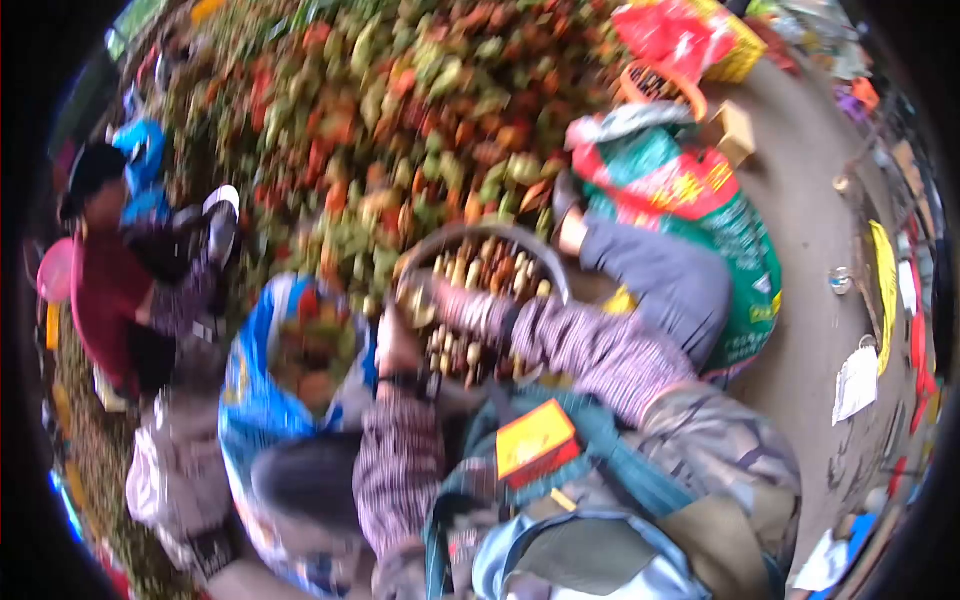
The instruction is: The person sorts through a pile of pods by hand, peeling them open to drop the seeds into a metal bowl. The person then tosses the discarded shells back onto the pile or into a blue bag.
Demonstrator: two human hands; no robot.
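Observation:
A round grey-rimmed basin (480,230) sits between my legs, holding many small brown and pale nut-like pieces (485,268). Over its left side my two hands come close together. My right hand (436,298) reaches in from the right, its fingers closed near a small pale yellow-green piece (416,305). My left hand (396,342) points up from below, wrist banded in dark, fingers bent toward the same spot. Blur hides what exactly each hand grips. Left of the basin stands an open blue-and-white bag (262,350) with green and reddish pieces in it.
A large heap of green, orange and red pods or husks (400,130) spreads ahead. A green and red sack (740,240) lies beside my right leg, near an orange basket (665,85) and a small wooden block (735,132). Another person (105,300) sits at the left.

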